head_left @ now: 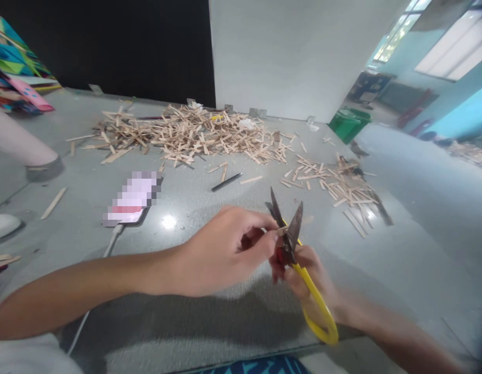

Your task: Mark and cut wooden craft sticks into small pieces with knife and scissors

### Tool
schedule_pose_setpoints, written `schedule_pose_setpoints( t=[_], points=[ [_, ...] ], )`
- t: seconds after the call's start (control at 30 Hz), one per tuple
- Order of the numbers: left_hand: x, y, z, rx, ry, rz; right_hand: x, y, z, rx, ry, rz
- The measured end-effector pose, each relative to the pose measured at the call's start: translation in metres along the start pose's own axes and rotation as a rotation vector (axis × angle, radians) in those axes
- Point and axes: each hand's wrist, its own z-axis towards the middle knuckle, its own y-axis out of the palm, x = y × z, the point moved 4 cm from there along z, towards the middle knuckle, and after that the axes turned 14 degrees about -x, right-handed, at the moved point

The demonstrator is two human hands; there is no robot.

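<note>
My right hand (309, 278) is closed round a pair of scissors (317, 301) with yellow handles and dark, worn blades. The blades stand apart and point away from me. My left hand (233, 246) pinches a short piece of wooden stick (282, 230) between thumb and fingertips, its end between the blades. Something red shows behind the scissors by my right fingers, too hidden to make out. Beyond my hands a big heap of wooden stick pieces (194, 135) lies on the grey table (210, 202). A smaller scatter of cut pieces (342, 179) lies to the right.
A phone (134, 197) with a white cable (112, 241) lies at left. Near the middle is a black pen (226, 182). A white mouse-like object (5, 227) sits at the left edge. A white panel (291, 57) stands behind, and a green bin (348, 124) beyond the table's right side.
</note>
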Motion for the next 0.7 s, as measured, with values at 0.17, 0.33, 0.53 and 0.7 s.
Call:
schedule_pose_setpoints(
  t=[0.17,0.33,0.53,0.7],
  points=[
    [-0.0019,0.0017,-0.0012,-0.003,-0.011,-0.001,0.0022,0.0025,-0.0005,0.022,0.000,0.002],
    [-0.0029,0.0034,-0.0016,0.009,-0.007,0.019,0.0041,0.0021,-0.0008,0.031,-0.004,-0.007],
    [-0.0005,0.0038,-0.0022,-0.009,-0.008,0.011,0.0029,0.0023,-0.0026,0.027,-0.021,-0.028],
    [0.0016,0.0037,-0.0030,-0.027,-0.017,0.025,0.0027,0.0031,-0.0033,0.029,-0.031,-0.045]
  ],
)
